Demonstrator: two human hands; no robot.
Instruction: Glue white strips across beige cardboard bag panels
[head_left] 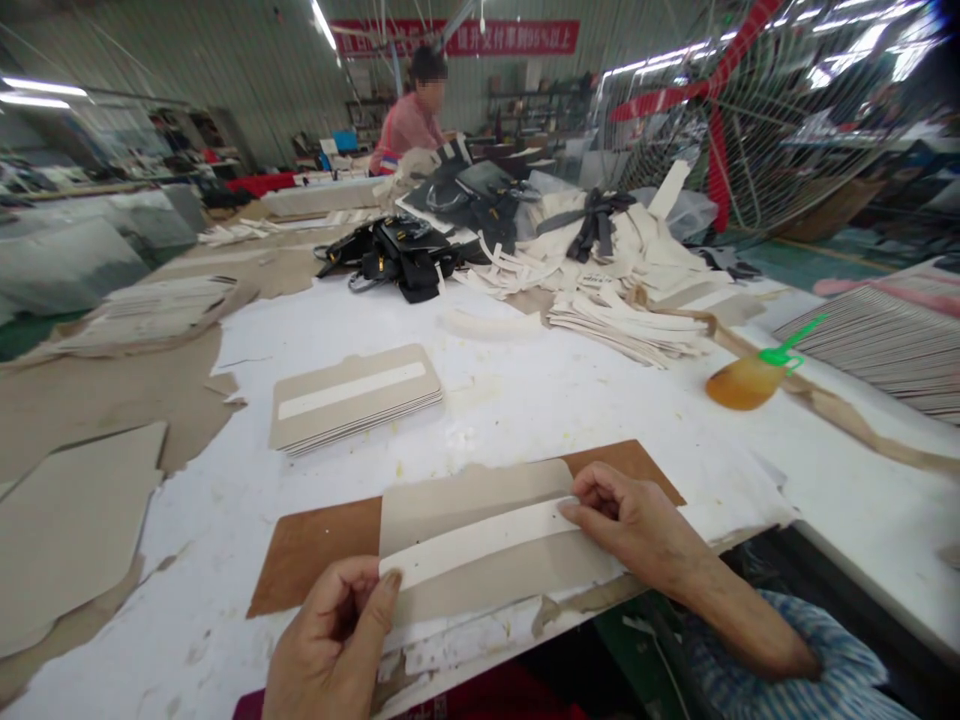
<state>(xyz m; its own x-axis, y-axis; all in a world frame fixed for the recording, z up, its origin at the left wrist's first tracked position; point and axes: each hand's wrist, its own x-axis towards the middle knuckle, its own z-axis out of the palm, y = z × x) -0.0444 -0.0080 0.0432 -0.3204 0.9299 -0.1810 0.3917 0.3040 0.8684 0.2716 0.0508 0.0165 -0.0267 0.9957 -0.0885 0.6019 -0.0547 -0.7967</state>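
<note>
A long white strip (480, 541) stretches between my two hands, just over a beige panel (480, 490). My left hand (330, 640) pinches the strip's left end between thumb and fingers. The right end is pinched by my right hand (637, 525). Whether the strip's middle touches the panel, I cannot tell. Under the panel lies a brown board (319, 550), showing on both sides of it. Farther back sits a stack of beige panels (352, 395), the top one bearing a white strip along its length.
An amber bottle with a green nozzle (742, 383) lies at the right. Behind are a bundle of pale strips (637, 325), black bag pieces (405, 255) and a large fan (720, 110). Beige sheets (75, 530) lie at the left. A co-worker (412, 120) stands across the table.
</note>
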